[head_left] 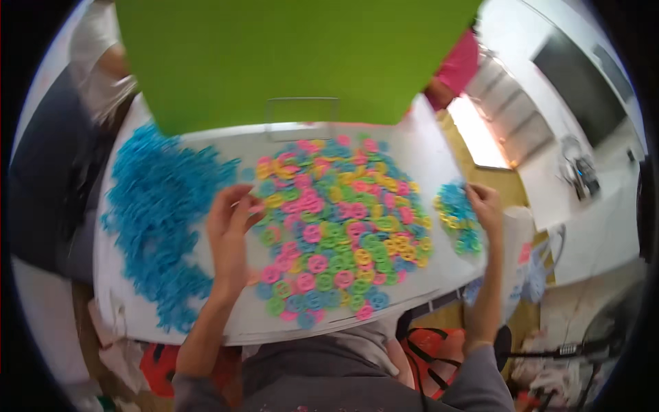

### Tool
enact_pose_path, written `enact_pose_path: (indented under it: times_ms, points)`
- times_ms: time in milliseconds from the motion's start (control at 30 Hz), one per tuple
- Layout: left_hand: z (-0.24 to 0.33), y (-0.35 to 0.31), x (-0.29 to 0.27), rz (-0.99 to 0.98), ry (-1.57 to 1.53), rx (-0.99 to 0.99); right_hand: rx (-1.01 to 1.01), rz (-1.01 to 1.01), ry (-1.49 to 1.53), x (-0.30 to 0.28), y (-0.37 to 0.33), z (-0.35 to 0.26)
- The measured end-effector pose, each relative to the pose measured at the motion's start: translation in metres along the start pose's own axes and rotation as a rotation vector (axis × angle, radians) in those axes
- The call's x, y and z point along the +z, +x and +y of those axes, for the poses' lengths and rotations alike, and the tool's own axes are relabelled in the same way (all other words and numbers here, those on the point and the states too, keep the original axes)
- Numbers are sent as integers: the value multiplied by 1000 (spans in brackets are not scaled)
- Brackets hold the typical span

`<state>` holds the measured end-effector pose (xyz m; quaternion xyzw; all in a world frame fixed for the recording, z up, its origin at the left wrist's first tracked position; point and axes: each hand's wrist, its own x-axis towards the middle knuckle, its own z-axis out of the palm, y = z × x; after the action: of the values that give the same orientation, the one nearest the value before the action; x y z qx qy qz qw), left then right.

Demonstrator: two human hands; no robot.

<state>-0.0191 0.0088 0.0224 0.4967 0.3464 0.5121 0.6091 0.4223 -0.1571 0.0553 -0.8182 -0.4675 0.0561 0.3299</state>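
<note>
My left hand (pixel 232 218) is over the gap between two piles, its thumb and fingers pinched together. A speck of pink shows at its fingertips, too blurred to name. To its left lies a heap of blue plastic strips (pixel 154 213). On its right spread many small round openwork plastic discs (pixel 343 237) in pink, yellow, green and blue. At the table's right side my right hand (pixel 486 207) has its fingers closed at the upper edge of a small pile (pixel 458 216) of blue, yellow and green pieces. What those fingers hold is hidden.
A big green panel (pixel 295 62) rises along the far edge of the white table (pixel 425 154), with a wire frame (pixel 302 99) before it. People sit beyond at the far left (pixel 103 62) and far right (pixel 456 65). A white roll (pixel 516 250) stands beside my right forearm.
</note>
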Motion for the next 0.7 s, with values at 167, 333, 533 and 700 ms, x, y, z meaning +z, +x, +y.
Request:
enact_pose_path:
  times_ms: [167, 333, 533, 700]
  points:
    - [57, 4, -22, 218, 113, 231, 58, -113, -68, -9, 8, 48]
    - [69, -4, -65, 52, 1007, 242, 13, 243, -173, 1, 14, 3]
    - [39, -38, -92, -327, 1405, 198, -248, -29, 324, 75, 10, -120]
    - [37, -25, -95, -348, 1333, -15, -154, -161, 452, 121, -9, -173]
